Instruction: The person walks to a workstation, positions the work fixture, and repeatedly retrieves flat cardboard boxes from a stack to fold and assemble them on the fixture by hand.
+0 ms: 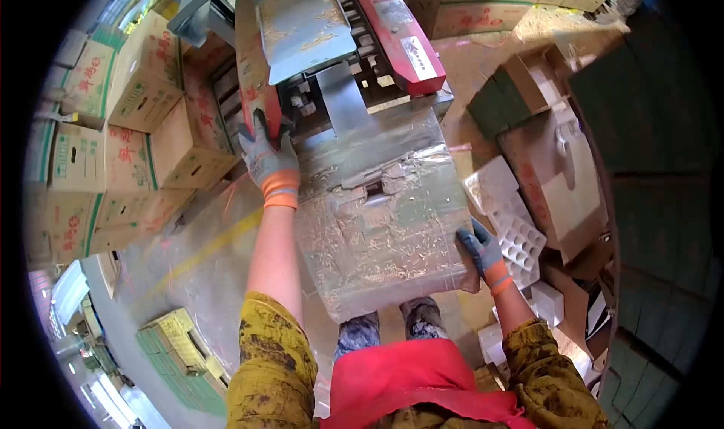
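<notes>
A large box-like block (385, 240), wrapped in clear tape and strewn with wood shavings, stands in front of me at the end of a machine with red side guards (396, 33). My left hand (271, 157), in a grey glove with an orange cuff, is at the tip of the left red guard, its fingers apart, with nothing seen in it. On the block's right side lies my right hand (483, 252), gloved too, its fingers spread along the edge. A metal tray (313, 52) with shavings sits on top of the machine.
Printed cartons (143, 82) are stacked at the left. Open cartons (558, 180) stand at the right, beside white moulded trays (509, 222). A green and yellow stack (181, 346) is on the floor at lower left. More cartons (483, 7) line the back.
</notes>
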Tool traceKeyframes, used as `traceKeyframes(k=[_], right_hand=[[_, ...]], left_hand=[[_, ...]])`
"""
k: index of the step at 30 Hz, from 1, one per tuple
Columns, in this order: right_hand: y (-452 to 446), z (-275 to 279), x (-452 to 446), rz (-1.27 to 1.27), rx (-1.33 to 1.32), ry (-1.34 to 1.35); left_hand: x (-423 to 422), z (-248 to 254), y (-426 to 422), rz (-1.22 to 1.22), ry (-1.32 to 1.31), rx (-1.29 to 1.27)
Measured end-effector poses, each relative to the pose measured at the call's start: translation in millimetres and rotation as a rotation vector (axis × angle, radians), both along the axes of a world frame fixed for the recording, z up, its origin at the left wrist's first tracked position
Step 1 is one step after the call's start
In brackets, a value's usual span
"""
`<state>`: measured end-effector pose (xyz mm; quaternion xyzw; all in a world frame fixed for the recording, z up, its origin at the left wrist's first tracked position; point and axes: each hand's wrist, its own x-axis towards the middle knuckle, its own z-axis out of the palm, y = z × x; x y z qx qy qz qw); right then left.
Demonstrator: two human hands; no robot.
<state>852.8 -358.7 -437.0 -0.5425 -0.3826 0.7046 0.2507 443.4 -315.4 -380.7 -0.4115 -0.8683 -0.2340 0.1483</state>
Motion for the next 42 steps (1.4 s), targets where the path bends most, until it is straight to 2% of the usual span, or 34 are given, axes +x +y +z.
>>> traceKeyframes(k=[3,5,7,10,12,15,17,18,25,28,31,32,34,35,37,38,39,41,42], right_hand=[[-31.5,-14.5,16.4,0.017,0.000,-0.116],[-64.0,-17.1,15.9,0.031,0.165,-0.164],[-95.7,-23.3,16.8,-0.005,0.186,-0.212],[-151.0,-23.3,41.9,-0.046,0.164,-0.108],[-161.3,-17.5,13.2,-0.078,0.165,-0.101],[-197.6,-6.4,15.6,-0.081,0.190,-0.150],[-245.8,-6.5,39.3,-0.055,0.197,-0.190],[-260.2,-19.0,53.8,-0.026,0.164,-0.180],[-332.6,-26.8,117.3,-0.091,0.089,-0.059],[-344.9,-12.2,136.5,0.019,0.192,-0.180],[-368.5,-16.1,167.3,-0.039,0.146,-0.063],[-375.0,-18.9,189.0,0.048,0.221,-0.138],[-381.6,-19.5,206.1,0.086,0.193,-0.237],[-388.9,-19.9,214.1,0.102,0.177,-0.285],[-398.3,-32.2,234.2,0.056,0.177,-0.283],[-397.2,-35.0,241.4,0.031,0.194,-0.288],[-396.1,-31.5,245.3,0.086,0.332,-0.355],[-393.8,-48.9,259.7,-0.024,0.318,-0.252],[-384.4,-64.3,275.1,-0.029,0.342,-0.309]], left_hand=[[13.9,-14.5,-23.3,-0.085,-0.045,0.083],[11.4,-20.4,-44.1,-0.156,-0.087,0.126],[4.0,-41.6,-59.7,-0.184,-0.010,0.168],[32.0,-46.6,-117.8,-0.259,0.002,0.228],[8.9,-46.2,-115.7,-0.283,-0.046,0.204],[17.5,-44.6,-147.2,-0.273,-0.133,0.193],[43.7,-40.1,-199.9,-0.266,-0.237,0.186],[58.7,-37.7,-220.8,-0.243,-0.129,0.159],[125.9,-47.8,-304.2,-0.149,-0.158,0.185],[148.9,-44.3,-330.5,-0.130,-0.216,0.199],[179.0,-48.7,-366.0,-0.114,-0.190,0.233],[194.1,-53.0,-382.7,-0.099,-0.186,0.226],[208.0,-69.1,-414.5,-0.112,-0.168,0.251],[231.5,-55.8,-439.5,-0.067,-0.524,0.273],[292.4,-78.2,-502.6,-0.206,-0.540,0.043],[313.9,-111.4,-526.3,-0.358,-0.192,-0.194],[320.2,-93.9,-534.9,-0.400,-0.263,-0.060],[315.8,-67.1,-544.4,-0.453,-0.339,0.150],[296.9,-59.9,-553.7,-0.447,-0.339,0.210]])
